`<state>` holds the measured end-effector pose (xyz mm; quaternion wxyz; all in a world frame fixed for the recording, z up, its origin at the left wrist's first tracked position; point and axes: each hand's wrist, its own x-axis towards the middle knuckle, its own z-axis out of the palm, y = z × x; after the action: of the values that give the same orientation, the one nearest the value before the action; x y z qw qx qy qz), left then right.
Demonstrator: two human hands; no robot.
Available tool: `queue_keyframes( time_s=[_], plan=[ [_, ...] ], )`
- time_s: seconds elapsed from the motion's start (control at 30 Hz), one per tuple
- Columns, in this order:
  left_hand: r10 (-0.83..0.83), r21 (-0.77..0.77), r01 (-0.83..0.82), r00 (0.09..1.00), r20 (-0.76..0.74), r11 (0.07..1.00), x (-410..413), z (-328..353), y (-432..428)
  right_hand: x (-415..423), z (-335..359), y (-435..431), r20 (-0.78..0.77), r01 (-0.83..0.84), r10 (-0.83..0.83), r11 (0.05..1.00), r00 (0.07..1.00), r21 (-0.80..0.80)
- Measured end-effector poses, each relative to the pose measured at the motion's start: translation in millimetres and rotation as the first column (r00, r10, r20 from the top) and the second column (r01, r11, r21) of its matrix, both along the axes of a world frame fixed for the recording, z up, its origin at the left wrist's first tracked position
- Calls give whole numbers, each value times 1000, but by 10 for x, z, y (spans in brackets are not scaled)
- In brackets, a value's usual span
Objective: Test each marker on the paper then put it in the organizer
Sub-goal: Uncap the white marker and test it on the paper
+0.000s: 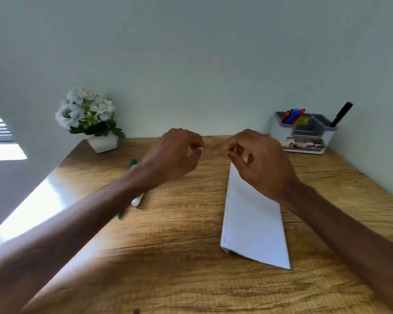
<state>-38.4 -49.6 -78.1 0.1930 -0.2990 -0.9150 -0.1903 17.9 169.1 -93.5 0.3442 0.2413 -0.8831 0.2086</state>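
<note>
L forearm [77, 214] lay over green marker [133, 163], prob. light, stiff, slick, so grab mid-barrel; L hand [173, 155] & R hand [261, 164] fingers curled, pinch contents unclear.

Open: bare desk [168, 257] wood, lower centre | Blocked: flower pot [103, 142] upper left, organizer [279, 130] upper right | marker [132, 163], possibly two, left-centre

Single head view, worn above near edge of surface [179, 223], facing forward and down toward back wall [191, 64]. Wide angle, close in. Paper [254, 214] lies just right of frame centre; organizer [279, 132] beyond paper, far right corner; flower pot [103, 142] beyond paper, far left.
</note>
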Motion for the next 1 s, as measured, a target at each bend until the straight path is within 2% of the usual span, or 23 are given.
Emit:
queue_keyframes(
  time_s=[0.23, 0.47, 0.57, 0.77, 1.0],
  plan=[
    [112, 70, -113, 993, 26, 991, 76, -181, -836, 165, -174, -508, 153, -256, 234, 955, 960, 149],
    [60, -65, -54, 993, 98, 996, 136, -210, -1187, 169, -214, -470, 159, -261, 238, 955, 958, 144],
    [70, -148, -59, 995, 75, 987, 137, -199, -1214, 183, -220, -444, 153, -279, 257, 949, 954, 147],
    [84, -210, -74, 996, 43, 975, 161, -242, -1123, 186, -228, -457, 150, -313, 290, 936, 945, 162],
    [10, -275, -24, 999, -50, 961, 225, -335, -1018, 179, -243, -448, 160, -322, 294, 927, 942, 194]
  ],
)
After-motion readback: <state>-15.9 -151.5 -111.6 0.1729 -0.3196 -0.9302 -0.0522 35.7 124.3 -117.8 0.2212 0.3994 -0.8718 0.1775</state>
